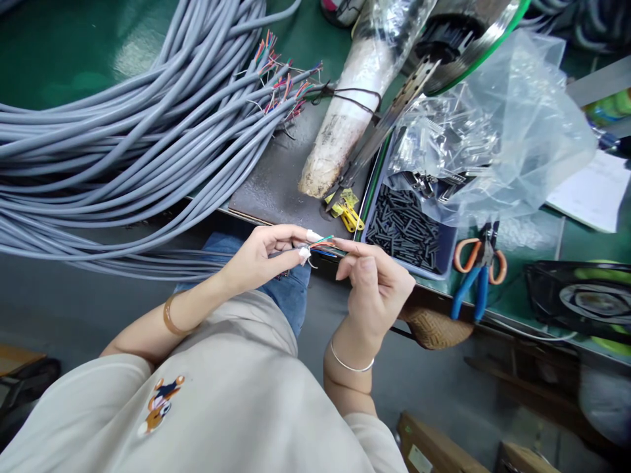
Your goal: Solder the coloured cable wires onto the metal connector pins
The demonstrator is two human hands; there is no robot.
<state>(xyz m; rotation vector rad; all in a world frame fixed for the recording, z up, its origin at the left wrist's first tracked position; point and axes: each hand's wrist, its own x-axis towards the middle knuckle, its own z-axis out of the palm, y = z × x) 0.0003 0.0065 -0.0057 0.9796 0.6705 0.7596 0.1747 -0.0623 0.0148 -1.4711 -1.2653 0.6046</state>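
My left hand [269,253] pinches the end of a grey cable between thumb and fingertips, which are wrapped in white tape. Thin coloured wires [323,244], green, orange, blue and dark among them, fan out from there to the right. My right hand [372,279] meets the wire tips, its index finger stretched along them and its other fingers curled. The wires run in under that index finger; the exact grip is partly hidden. More grey cables [197,263] pass behind my left forearm.
A large bundle of grey cables [148,144] with stripped ends covers the left of the bench. Ahead lie a plastic-wrapped roll [340,125] and a yellow cutter [351,217]. Right are a bin of short black tubes [404,226], a bag of metal parts [522,131] and cutting pliers [480,269].
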